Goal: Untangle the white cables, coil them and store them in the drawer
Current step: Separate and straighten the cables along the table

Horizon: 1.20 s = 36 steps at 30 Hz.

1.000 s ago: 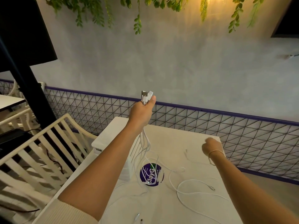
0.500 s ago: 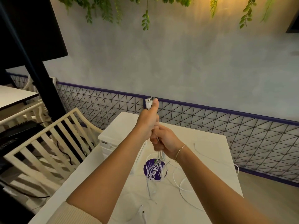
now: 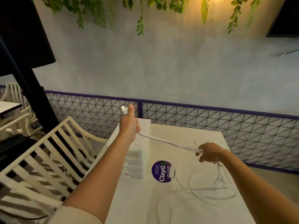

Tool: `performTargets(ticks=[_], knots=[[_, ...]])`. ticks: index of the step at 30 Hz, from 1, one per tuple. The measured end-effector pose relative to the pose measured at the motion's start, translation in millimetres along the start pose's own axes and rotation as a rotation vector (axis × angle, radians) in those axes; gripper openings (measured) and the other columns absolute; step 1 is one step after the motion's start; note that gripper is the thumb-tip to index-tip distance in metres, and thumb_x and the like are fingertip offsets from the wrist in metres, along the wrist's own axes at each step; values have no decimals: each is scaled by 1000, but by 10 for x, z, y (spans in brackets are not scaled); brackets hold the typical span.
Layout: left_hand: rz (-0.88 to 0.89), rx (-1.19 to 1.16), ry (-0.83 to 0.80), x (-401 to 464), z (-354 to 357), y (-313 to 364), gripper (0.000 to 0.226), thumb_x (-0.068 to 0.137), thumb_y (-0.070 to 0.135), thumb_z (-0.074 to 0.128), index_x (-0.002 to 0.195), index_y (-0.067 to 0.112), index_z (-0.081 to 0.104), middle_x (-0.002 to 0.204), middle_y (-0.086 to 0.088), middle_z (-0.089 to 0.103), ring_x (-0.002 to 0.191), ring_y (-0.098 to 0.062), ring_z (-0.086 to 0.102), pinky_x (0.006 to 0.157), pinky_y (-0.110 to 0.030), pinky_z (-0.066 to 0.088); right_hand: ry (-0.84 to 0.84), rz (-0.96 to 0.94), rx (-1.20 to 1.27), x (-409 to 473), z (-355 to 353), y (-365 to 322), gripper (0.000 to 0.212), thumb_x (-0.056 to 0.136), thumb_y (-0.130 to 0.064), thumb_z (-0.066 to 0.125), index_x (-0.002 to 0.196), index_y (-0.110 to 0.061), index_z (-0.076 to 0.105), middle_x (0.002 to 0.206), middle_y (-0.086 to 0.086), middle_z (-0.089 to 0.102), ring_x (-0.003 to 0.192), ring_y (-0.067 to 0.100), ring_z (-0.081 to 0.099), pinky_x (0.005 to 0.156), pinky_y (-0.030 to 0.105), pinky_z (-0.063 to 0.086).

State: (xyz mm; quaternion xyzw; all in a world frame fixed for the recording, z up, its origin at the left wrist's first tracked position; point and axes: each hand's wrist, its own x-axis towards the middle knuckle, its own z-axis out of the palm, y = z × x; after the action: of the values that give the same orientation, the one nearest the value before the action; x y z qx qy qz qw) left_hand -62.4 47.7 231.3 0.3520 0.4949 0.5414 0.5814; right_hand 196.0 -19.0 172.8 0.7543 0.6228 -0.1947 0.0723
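White thin cables (image 3: 168, 142) stretched taut between both hands above white counter (image 3: 186, 136). Left hand (image 3: 129, 126) grip clamps plug ends; right hand (image 3: 208, 153) pinches strands. Slack loops on counter.

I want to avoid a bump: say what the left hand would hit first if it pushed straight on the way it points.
Probably the wire mesh fence: the left hand points up and away over the drawer unit, though depth is unclear.

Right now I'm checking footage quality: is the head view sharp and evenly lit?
Head view: warm lamp glow top right, dim elsewhere; wide-angle bend in the railing; right hand and white cables slightly motion-blurred; left hand and USB plugs fairly crisp.
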Motion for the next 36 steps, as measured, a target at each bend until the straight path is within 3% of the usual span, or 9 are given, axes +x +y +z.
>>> performTargets(ticks=[8,13,15,17,20,22,26,30,36], knots=[[14,-90,164,272,-630,314,51,92,56,42,59,17,38,30,12,30,25,-4,25,41,-23,23,397,413,-319,-110,-2,200,10,88,-23,48,90,-23,59,80,-6,61,80,14,57,96,39,35],[-118,-210,86,182,-692,-13,48,91,54,45,61,19,33,33,11,26,28,-4,21,34,-18,17,67,551,-394,-178,426,-176,45,81,-41,61,121,-23,51,125,4,55,120,27,44,102,47,34],[-188,-214,42,116,-704,-188,49,91,54,46,59,20,32,34,9,26,29,-5,21,34,-17,16,-121,410,-234,-175,562,-477,67,74,-46,70,131,-21,44,137,5,48,127,28,41,107,42,33],[-249,-198,8,35,-693,-391,50,91,53,47,58,19,33,35,9,27,30,-5,22,33,-17,17,-91,95,123,-193,619,-947,66,80,-31,69,138,-20,40,140,4,46,127,22,45,107,31,36],[-300,-164,-23,-93,-683,-643,52,92,53,46,56,19,32,34,9,26,30,-6,21,35,-17,17,-7,-252,981,-325,669,-1683,39,89,-2,53,126,-12,52,112,8,64,91,10,63,80,13,49],[-331,-145,-26,-139,-742,-772,55,91,55,45,52,19,30,33,9,24,27,-6,21,40,-20,19,-112,-306,1242,-362,813,-1973,25,92,-5,43,114,-8,55,86,10,64,63,15,63,57,19,51],[-382,-167,-15,-96,-1006,-986,49,90,53,49,61,15,41,40,7,25,31,-7,23,38,-21,22,-121,-209,1085,-321,1228,-2152,27,96,-38,41,93,-15,56,61,1,50,52,12,42,51,24,34],[-432,-281,-41,-91,-1227,-1080,40,88,46,57,64,14,51,42,5,43,35,-8,38,44,-23,35,37,-194,826,-301,1444,-2164,29,98,-31,42,94,-13,66,78,2,58,70,10,49,74,27,43],[-427,-449,-71,15,-1452,-1116,40,96,50,38,85,16,56,65,-3,55,39,-9,46,48,-20,44,78,-245,673,-329,1550,-2205,29,98,-26,43,98,-9,66,71,-4,53,62,5,44,66,19,38]])
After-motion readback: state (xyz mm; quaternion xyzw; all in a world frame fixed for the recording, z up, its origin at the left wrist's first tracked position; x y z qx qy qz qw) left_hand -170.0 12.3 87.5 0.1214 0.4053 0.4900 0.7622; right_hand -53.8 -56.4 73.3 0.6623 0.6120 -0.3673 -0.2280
